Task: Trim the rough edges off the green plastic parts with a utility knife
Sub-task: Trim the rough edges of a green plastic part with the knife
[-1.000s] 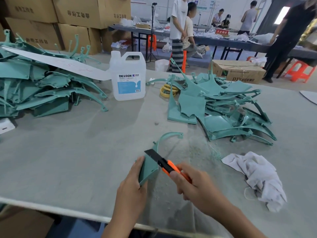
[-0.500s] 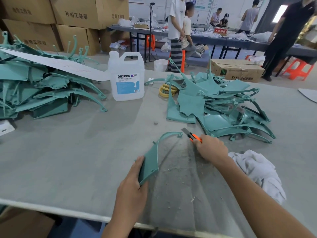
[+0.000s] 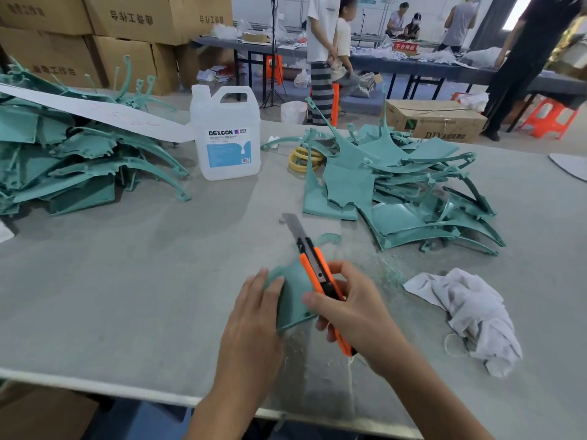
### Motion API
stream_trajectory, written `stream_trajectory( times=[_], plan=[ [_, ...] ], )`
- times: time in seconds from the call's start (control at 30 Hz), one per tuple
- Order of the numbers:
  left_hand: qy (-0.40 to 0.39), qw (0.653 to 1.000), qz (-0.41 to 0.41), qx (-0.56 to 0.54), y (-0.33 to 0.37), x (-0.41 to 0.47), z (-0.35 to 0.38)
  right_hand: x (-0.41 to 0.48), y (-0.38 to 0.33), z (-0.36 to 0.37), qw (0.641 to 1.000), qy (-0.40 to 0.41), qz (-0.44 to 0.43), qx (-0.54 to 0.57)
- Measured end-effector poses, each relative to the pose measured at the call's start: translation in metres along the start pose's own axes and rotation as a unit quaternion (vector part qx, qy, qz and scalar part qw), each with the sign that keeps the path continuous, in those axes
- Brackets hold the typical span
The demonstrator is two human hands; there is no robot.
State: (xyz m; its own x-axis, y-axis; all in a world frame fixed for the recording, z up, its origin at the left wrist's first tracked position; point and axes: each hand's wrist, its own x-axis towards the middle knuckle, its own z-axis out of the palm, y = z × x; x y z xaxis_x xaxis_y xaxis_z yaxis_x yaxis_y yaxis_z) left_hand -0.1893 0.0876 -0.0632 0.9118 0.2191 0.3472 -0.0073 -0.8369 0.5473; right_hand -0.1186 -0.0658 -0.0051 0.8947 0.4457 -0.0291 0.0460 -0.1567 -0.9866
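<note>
A green plastic part (image 3: 293,293) lies near the table's front edge, its curved arm reaching away behind the knife. My left hand (image 3: 254,315) holds its left side, fingers laid over the top. My right hand (image 3: 349,308) grips an orange utility knife (image 3: 317,274) over the part's right edge, the blade out and pointing away from me. Pale shavings lie on the table below the part.
One pile of green parts (image 3: 403,192) sits at the right rear, another (image 3: 73,154) at the left under a white strip. A white DEXCON jug (image 3: 227,138) and yellow rings (image 3: 303,158) stand between them. A white rag (image 3: 470,312) lies right. People stand beyond the grey table (image 3: 127,281).
My right hand has come back from the far tip of the part's arm to its near end, with the knife. The part now lies flatter under my left hand.
</note>
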Motion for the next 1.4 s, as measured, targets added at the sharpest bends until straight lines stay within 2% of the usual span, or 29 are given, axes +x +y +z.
stream_trajectory(
  times=[0.1, 0.13, 0.23, 0.33, 0.4, 0.5, 0.57, 0.67, 0.73, 0.83, 0.93, 1.1, 1.2, 1.3, 1.4],
  plan=[
    [-0.08, 0.996, -0.017, -0.045, -0.008, 0.002, -0.012, 0.005, -0.005, -0.01, 0.998, 0.055, 0.015, 0.018],
    [-0.078, 0.993, -0.032, -0.083, -0.011, 0.001, -0.017, 0.007, -0.006, -0.015, 0.997, 0.062, 0.017, 0.033],
    [-0.009, 0.963, -0.096, -0.253, -0.014, -0.009, -0.03, 0.008, -0.005, -0.026, 0.993, 0.069, 0.032, 0.09],
    [0.042, 0.939, -0.079, -0.332, -0.012, -0.014, -0.034, 0.008, 0.003, -0.024, 0.972, 0.06, 0.07, 0.216],
    [0.05, 0.948, -0.054, -0.309, -0.008, -0.01, -0.042, 0.009, 0.007, -0.021, 0.947, 0.035, 0.119, 0.295],
    [0.078, 0.981, 0.06, -0.17, -0.002, 0.003, -0.059, 0.009, 0.008, -0.022, 0.935, -0.032, 0.197, 0.294],
    [0.104, 0.976, 0.169, -0.088, 0.01, 0.017, -0.071, 0.011, 0.01, -0.022, 0.925, -0.077, 0.23, 0.293],
    [0.11, 0.956, 0.259, -0.083, 0.033, 0.037, -0.084, 0.012, 0.012, -0.016, 0.928, -0.11, 0.224, 0.277],
    [0.081, 0.961, 0.254, -0.07, 0.04, 0.048, -0.09, 0.014, 0.014, -0.012, 0.942, -0.089, 0.204, 0.25],
    [0.032, 0.974, 0.222, -0.01, 0.027, 0.068, -0.09, 0.018, 0.017, -0.022, 0.962, 0.016, 0.201, 0.187],
    [-0.025, 0.987, 0.157, 0.0, 0.009, 0.092, -0.078, 0.011, 0.022, -0.039, 0.975, 0.066, 0.183, 0.106],
    [-0.081, 0.991, 0.103, -0.001, -0.014, 0.111, -0.037, -0.01, 0.028, -0.045, 0.984, -0.006, 0.176, 0.027],
    [-0.079, 0.992, 0.099, 0.008, -0.024, 0.118, -0.027, -0.012, 0.026, -0.045, 0.989, -0.018, 0.149, -0.002],
    [-0.096, 0.991, 0.096, 0.014, -0.027, 0.123, -0.027, -0.009, 0.019, -0.045, 0.994, -0.004, 0.103, 0.024],
    [-0.106, 0.99, 0.09, 0.025, -0.03, 0.123, -0.025, -0.003, 0.006, -0.044, 0.995, -0.024, 0.071, 0.062]
  ],
)
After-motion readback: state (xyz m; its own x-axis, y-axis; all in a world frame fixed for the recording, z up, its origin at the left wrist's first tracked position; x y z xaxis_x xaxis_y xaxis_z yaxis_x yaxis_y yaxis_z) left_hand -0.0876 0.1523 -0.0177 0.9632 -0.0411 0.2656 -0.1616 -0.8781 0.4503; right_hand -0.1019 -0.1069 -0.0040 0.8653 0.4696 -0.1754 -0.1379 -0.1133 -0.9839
